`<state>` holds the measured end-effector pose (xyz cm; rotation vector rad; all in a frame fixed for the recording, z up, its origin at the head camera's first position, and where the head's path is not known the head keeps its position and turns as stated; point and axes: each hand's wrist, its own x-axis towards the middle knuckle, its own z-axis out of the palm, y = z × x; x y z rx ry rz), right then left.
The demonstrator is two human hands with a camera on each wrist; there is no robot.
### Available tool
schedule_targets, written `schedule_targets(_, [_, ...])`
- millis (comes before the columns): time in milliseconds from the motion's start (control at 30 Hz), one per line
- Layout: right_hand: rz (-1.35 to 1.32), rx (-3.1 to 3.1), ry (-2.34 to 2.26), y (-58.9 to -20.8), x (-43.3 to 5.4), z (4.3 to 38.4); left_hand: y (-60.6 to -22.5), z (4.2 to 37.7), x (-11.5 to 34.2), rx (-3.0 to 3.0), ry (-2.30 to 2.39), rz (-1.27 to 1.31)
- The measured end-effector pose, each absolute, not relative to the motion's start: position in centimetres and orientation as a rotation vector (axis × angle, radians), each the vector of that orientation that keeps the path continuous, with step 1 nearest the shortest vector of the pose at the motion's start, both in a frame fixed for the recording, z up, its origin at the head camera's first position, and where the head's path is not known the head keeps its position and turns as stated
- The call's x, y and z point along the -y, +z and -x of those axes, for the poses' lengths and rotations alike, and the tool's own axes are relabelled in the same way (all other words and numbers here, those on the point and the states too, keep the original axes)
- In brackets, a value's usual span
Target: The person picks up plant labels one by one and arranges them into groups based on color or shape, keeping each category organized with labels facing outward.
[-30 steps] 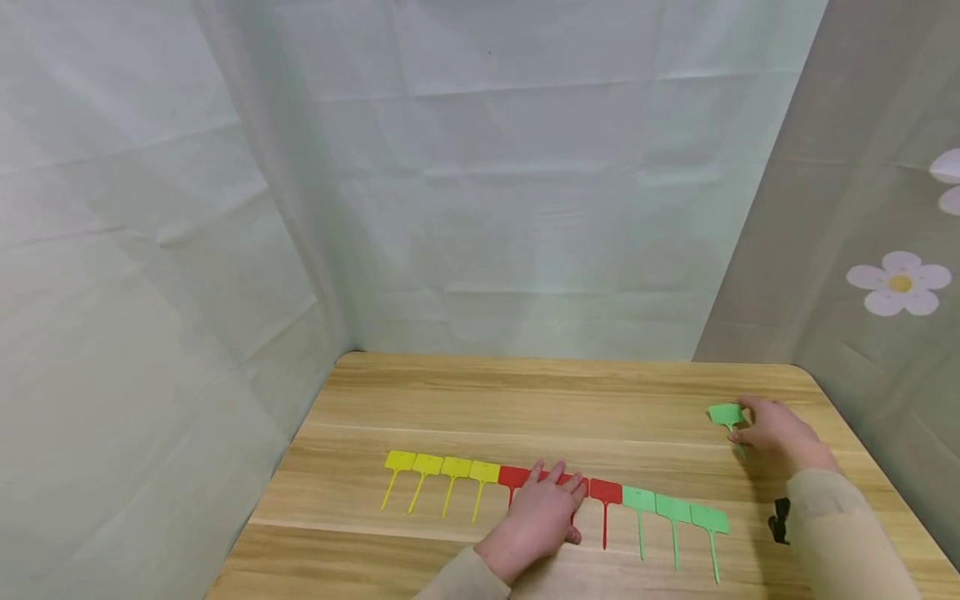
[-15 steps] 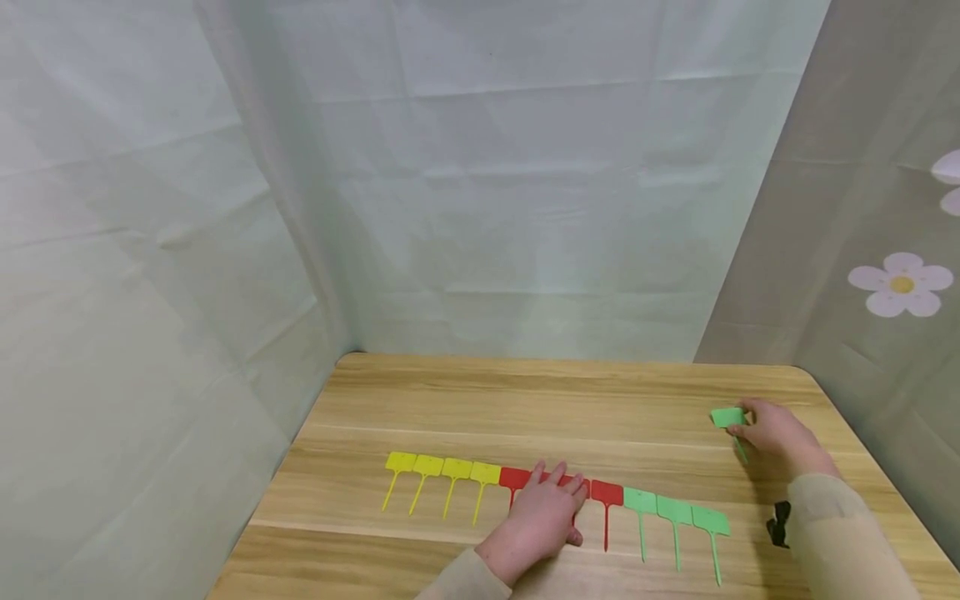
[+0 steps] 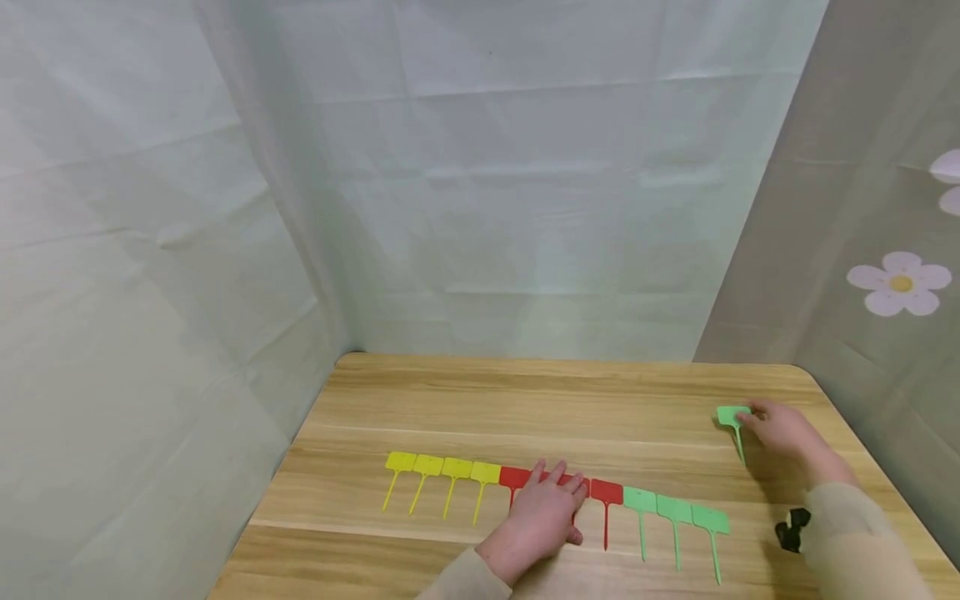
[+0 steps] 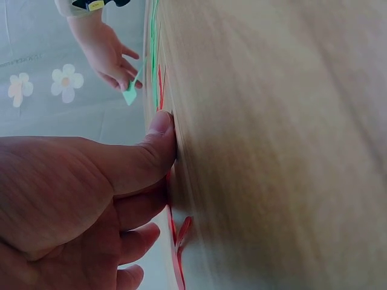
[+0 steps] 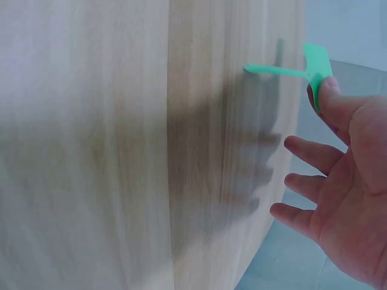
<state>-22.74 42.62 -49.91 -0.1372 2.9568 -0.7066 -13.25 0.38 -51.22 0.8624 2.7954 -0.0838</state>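
Note:
My right hand pinches a green T-shaped plant label by one edge of its head, between thumb and forefinger. The other fingers are spread apart, and the label's stem slants down toward the wood in the right wrist view. My left hand rests with extended fingers over the middle of a row of labels, covering part of the red ones. Another red label shows just right of it. Yellow labels form the row's left end, and green labels its right end, heads edge to edge, stems toward me.
The wood-grain table has fabric walls at its back and sides. Flowers are printed on the right-hand cloth. A small black device sits at my right sleeve.
My right hand and forearm have shifted slightly right, and the pinched green label has turned, its stem now steeper. My left hand and the row have stayed put.

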Motion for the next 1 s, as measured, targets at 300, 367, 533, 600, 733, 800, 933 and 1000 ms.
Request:
schedule_targets(300, [0.103, -2.95, -0.772, -48.8, -43.1, 19.7, -50.9, 13.2, -0.1, -2.796, -0.034, -0.852])
schedule_targets(367, [0.085, -2.928, -0.781, -48.8, -43.1, 19.0, -51.0, 13.2, -0.1, -2.795, -0.033, -0.852])
schedule_targets(533, [0.107, -2.913, -0.739, -48.8, -43.4, 17.0, -51.2, 13.1, -0.1, -2.796, -0.02, -0.853])
schedule_targets(600, [0.124, -2.898, -0.723, -48.7, -43.4, 16.2, -51.2, 13.0, -0.1, -2.8, -0.015, -0.858])
schedule_targets(733, [0.141, -2.828, -0.762, -48.5, -42.9, 14.5, -51.2, 13.0, -0.1, -2.811, -0.012, -0.862])
schedule_targets(800, [0.147, -2.794, -0.788, -48.5, -42.5, 13.7, -51.2, 12.9, -0.1, -2.813, -0.008, -0.853])
schedule_targets(933, [0.174, -2.757, -0.852, -48.9, -41.6, 12.1, -51.2, 12.7, -0.2, -2.82, 0.004, -0.838])
schedule_targets(1000, [0.179, -2.746, -0.886, -49.3, -41.3, 11.4, -51.3, 12.7, -0.3, -2.82, 0.007, -0.84])
